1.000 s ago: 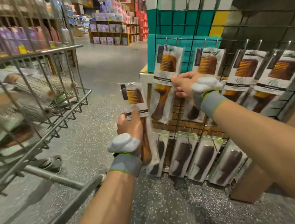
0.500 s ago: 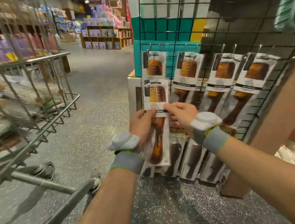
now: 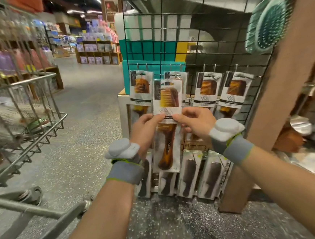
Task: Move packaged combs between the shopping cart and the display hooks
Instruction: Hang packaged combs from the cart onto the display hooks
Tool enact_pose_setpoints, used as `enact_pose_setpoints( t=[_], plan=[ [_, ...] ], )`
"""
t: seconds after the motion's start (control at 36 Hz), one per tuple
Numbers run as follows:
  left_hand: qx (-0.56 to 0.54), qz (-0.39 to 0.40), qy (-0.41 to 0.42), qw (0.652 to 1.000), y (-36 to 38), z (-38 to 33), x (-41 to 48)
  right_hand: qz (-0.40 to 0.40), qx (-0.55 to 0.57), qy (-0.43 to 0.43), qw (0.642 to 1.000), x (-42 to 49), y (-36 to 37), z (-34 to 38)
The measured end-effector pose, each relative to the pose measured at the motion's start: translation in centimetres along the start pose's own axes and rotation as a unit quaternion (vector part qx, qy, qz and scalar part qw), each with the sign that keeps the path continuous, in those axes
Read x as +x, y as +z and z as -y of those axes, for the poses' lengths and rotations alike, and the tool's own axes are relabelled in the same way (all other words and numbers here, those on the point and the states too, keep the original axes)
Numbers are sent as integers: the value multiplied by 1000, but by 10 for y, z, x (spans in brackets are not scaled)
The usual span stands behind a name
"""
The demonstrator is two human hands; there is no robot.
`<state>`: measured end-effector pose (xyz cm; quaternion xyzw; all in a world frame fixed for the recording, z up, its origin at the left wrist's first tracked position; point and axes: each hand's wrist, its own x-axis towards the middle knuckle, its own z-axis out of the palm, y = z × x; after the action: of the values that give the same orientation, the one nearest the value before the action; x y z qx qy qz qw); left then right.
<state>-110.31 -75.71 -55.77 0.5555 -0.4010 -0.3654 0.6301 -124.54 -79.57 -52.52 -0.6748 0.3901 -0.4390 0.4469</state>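
Note:
A packaged amber comb (image 3: pixel 167 126) stands upright in front of the wire display grid (image 3: pixel 194 41), its top just below the second hook from the left. My left hand (image 3: pixel 144 129) pinches its left edge at mid height and my right hand (image 3: pixel 194 122) pinches the right edge. Three more amber comb packs hang on hooks: one at the left (image 3: pixel 141 88) and two at the right (image 3: pixel 207 89), (image 3: pixel 234 90). A fourth pack is mostly hidden behind the held one. The shopping cart (image 3: pixel 30 118) stands at the left with packaged brushes inside.
A lower row of dark comb packs (image 3: pixel 187 175) hangs under my hands. A brown wooden post (image 3: pixel 276 110) rises at the right with a teal hairbrush (image 3: pixel 266 22) above. Speckled floor and store shelves (image 3: pixel 99 56) lie beyond.
My left hand brought the comb pack from beside the cart up to the grid. My right hand left the hanging pack and took the held pack's right edge; both lifted it higher.

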Motion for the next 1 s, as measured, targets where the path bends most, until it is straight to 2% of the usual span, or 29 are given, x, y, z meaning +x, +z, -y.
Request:
enact_pose_setpoints(
  t=[0.19,0.31,0.53,0.72,0.86,1.0],
  plan=[
    [-38,5,10,999,0,-10,-2,-22,21,-27,999,3,-10,7],
    [-24,-13,19,999,4,-9,-2,-32,-8,-34,999,4,-11,6],
    [-5,-37,38,999,6,1,-1,-30,-35,0,999,15,-11,5],
    [34,-52,54,997,9,11,5,-62,-23,39,997,49,-5,-1],
    [67,-53,26,996,10,25,12,-88,-21,66,994,78,-2,-10],
    [79,-58,11,995,9,41,21,-98,-44,51,993,98,-3,-27]
  ],
)
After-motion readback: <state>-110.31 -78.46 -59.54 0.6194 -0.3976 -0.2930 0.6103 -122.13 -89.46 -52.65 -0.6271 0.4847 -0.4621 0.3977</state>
